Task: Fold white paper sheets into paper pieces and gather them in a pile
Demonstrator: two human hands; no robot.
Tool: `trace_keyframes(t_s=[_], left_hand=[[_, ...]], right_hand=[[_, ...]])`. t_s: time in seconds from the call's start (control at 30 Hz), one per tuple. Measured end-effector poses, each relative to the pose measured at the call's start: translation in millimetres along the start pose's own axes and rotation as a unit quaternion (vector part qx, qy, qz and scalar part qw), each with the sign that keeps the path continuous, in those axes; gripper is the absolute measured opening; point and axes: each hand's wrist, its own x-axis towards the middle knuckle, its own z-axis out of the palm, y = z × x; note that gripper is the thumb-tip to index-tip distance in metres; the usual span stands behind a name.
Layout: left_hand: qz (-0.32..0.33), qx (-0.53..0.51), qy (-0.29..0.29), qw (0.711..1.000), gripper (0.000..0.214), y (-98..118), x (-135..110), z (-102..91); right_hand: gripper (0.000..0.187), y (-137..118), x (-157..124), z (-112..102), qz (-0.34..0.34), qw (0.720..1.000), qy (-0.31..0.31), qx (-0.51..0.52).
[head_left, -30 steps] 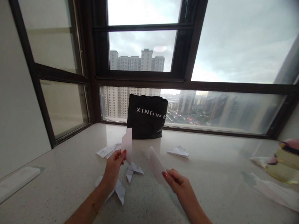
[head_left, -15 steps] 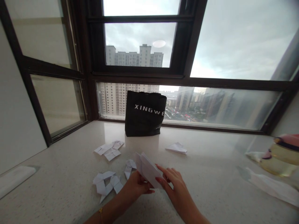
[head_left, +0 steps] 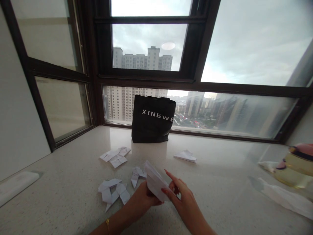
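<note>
A folded sheet of white paper (head_left: 156,183) is held tilted above the counter between my hands. My left hand (head_left: 144,197) grips its lower left edge, with the fingers partly hidden behind it. On the right side, my right hand (head_left: 181,192) pinches the paper with the thumb on its face, while the index finger sticks out above the edge. Just left of my hands lie a small folded paper piece (head_left: 137,174) and a larger folded paper shape (head_left: 113,192). Farther back are a flat folded paper shape (head_left: 116,156) and a paper triangle (head_left: 186,155).
A black bag (head_left: 153,120) with white letters stands upright by the window. At the right edge are a yellowish transparent container (head_left: 294,168) and a crumpled white wrapper (head_left: 286,195). A white flat object (head_left: 18,186) lies at the left on the speckled counter (head_left: 227,182).
The folded paper has turned, and its layers look closer together. My right index finger has lifted off the paper's edge. The view has shifted slightly.
</note>
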Motion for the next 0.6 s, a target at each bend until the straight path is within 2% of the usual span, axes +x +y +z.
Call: trace_keyframes(t_s=[0.1,0.2,0.23,0.3,0.37,0.4,0.43,0.47,0.5,0.53,0.6], left_hand=[[0.002,0.053,0.006,0.999,0.027,-4,1,0.7],[0.016,0.104,0.011,0.994,0.033,-10,5,-2.5],[0.030,0.125,0.027,0.991,0.036,-11,5,-4.7],[0.083,0.184,0.101,0.974,0.040,-8,5,-9.8],[0.173,0.273,0.195,0.926,0.040,3,-1,-13.9],[0.224,0.328,0.224,0.890,0.038,10,-5,-14.8],[0.273,0.389,0.227,0.850,0.036,18,-9,-14.9],[0.308,0.453,0.204,0.811,0.034,26,-13,-14.3],[0.324,0.517,0.157,0.777,0.032,32,-17,-13.2],[0.322,0.573,0.106,0.746,0.030,36,-19,-12.0],[0.271,0.660,0.039,0.700,0.024,36,-18,-10.8]], right_hand=[[0.022,4,2,0,0.016,1.000,-0.022,-0.010],[0.016,8,5,-4,-0.001,0.999,0.008,-0.042],[0.016,9,5,-6,-0.009,0.998,0.012,-0.054],[0.016,10,7,-12,-0.025,0.996,-0.003,-0.085],[0.014,9,8,-17,-0.042,0.990,-0.036,-0.129],[0.013,7,8,-20,-0.055,0.986,-0.052,-0.151],[0.012,5,8,-22,-0.071,0.981,-0.069,-0.168],[0.012,3,9,-23,-0.087,0.976,-0.083,-0.180],[0.011,0,9,-24,-0.101,0.973,-0.095,-0.187],[0.011,-2,9,-25,-0.112,0.970,-0.104,-0.189],[0.013,-4,9,-24,-0.121,0.967,-0.122,-0.187]])
